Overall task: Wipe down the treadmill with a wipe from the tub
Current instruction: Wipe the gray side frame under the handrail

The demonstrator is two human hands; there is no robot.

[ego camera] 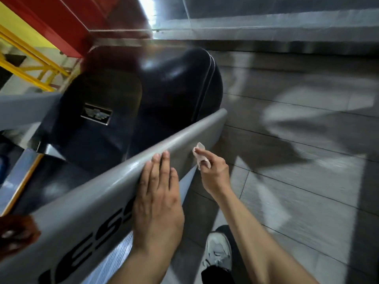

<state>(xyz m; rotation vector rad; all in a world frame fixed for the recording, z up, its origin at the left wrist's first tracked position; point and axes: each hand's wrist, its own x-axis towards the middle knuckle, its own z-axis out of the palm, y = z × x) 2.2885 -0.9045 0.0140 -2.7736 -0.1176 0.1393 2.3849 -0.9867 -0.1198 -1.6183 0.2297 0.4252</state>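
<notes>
mid-wipe: right hand [213,171] pinches wipe [200,155] against the rail [114,181] at centre frame, left hand [158,203] flat on it; next, probably slide along

Bare forearms, grey-white sneaker [217,253], blk trouser leg [215,273]

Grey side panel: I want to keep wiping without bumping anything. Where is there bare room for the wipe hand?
Free: the grey side panel from the wipe to its rounded end, beside the tiled floor. Crowded: the stretch under the flat left hand, by the black lettering.
</notes>
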